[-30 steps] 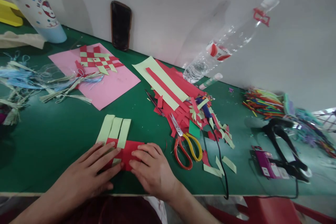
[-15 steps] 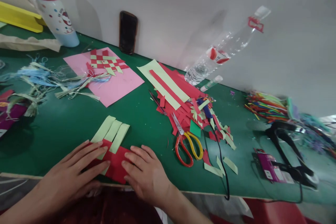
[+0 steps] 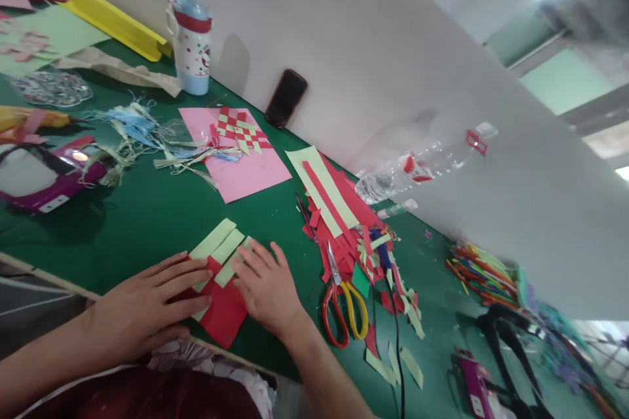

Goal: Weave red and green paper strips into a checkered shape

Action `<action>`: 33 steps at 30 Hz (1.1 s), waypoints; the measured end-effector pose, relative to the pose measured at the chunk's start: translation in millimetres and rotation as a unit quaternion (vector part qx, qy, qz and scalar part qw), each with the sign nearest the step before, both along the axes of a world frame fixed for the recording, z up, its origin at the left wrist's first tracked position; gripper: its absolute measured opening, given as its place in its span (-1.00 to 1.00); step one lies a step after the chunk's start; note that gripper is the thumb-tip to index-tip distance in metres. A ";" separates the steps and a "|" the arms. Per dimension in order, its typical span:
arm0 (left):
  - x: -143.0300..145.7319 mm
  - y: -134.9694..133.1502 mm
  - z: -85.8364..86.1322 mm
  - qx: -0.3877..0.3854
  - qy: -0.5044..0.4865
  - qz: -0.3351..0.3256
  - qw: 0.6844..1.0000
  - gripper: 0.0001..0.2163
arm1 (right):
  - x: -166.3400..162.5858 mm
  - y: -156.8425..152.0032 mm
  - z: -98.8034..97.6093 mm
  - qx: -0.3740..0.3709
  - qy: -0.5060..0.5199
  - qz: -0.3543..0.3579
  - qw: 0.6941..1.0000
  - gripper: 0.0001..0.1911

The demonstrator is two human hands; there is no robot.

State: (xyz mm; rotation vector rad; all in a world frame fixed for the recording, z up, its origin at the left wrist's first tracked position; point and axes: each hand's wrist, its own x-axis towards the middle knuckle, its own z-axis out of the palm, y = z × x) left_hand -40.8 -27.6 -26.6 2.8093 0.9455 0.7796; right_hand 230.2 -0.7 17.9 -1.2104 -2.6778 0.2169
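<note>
A red sheet of paper [image 3: 223, 317] lies near the table's front edge, with pale green paper strips [image 3: 228, 245] woven through it and sticking out at its far side. My left hand [image 3: 152, 301] rests flat across the sheet's left part, fingers stretched out. On the right, my right hand [image 3: 270, 288] has its fingers spread, the tips touching the rightmost strip and the sheet's edge. My palms hide parts of the weave. Scissors [image 3: 339, 294] with a red and a yellow handle lie to the right of my right hand.
Paper scraps [image 3: 344, 252] spread beyond the scissors. A pink sheet [image 3: 246, 180] carries a red-and-green woven piece [image 3: 240, 127]. Along the wall stand a tumbler [image 3: 193, 52], a phone [image 3: 285, 98] and a leaning plastic bottle [image 3: 383, 184]. A black cable [image 3: 399, 340] runs over the right side.
The view has tilted and shifted left. My right hand has moved from the sheet's right edge up to the green strips. My left hand stays flat on the sheet.
</note>
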 end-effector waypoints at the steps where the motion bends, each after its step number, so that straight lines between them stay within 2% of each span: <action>1: 1.3 -0.8 0.0 -0.003 -0.010 0.004 1.000 -0.72 | 0.7 2.4 -1.2 0.013 -0.003 -0.039 0.999 -0.67; 3: 3.1 -2.1 -0.3 -0.011 -0.012 0.000 1.000 -0.70 | -1.6 5.3 -1.3 0.036 0.002 -0.068 0.997 -0.64; 7: 5.4 -3.8 -3.8 -0.037 -0.040 0.010 0.998 -0.75 | -16.3 8.4 -2.0 -0.004 0.003 0.066 0.998 -0.61; 8: 6.4 -4.1 -5.0 -0.040 -0.049 0.015 0.998 -0.77 | -18.6 10.1 -3.3 -0.016 0.000 0.076 0.997 -0.61; 11: 9.0 -4.8 -7.1 -0.050 -0.052 0.013 0.997 -0.71 | -16.5 17.9 -8.0 -0.018 -0.011 0.024 1.000 -0.61; 15: 1.6 -7.2 -5.1 -0.043 -0.061 0.041 0.996 -0.56 | -6.9 28.7 -7.7 0.026 0.001 -0.008 1.000 -0.64; 19: -18.6 -14.3 3.4 0.035 -0.029 0.075 0.996 -0.73 | -14.5 37.1 1.8 0.062 0.029 -0.001 0.998 -0.63; 21: -25.8 -19.2 9.2 0.070 -0.019 0.078 0.994 -0.80 | -23.8 37.7 7.6 0.051 0.036 0.022 0.998 -0.67; 23: -28.3 -24.0 13.9 0.088 -0.017 0.082 0.993 -0.77 | -32.5 33.6 12.2 0.027 0.037 0.025 0.999 -0.76; 27: -26.6 -29.3 16.3 0.084 0.008 0.072 0.994 -0.58 | -41.1 15.1 12.2 -0.024 0.038 -0.029 0.999 -0.86; 33: -29.1 -26.8 8.2 0.079 0.019 0.063 0.995 -0.56 | -43.5 -3.9 1.8 -0.073 0.084 -0.084 0.990 -0.82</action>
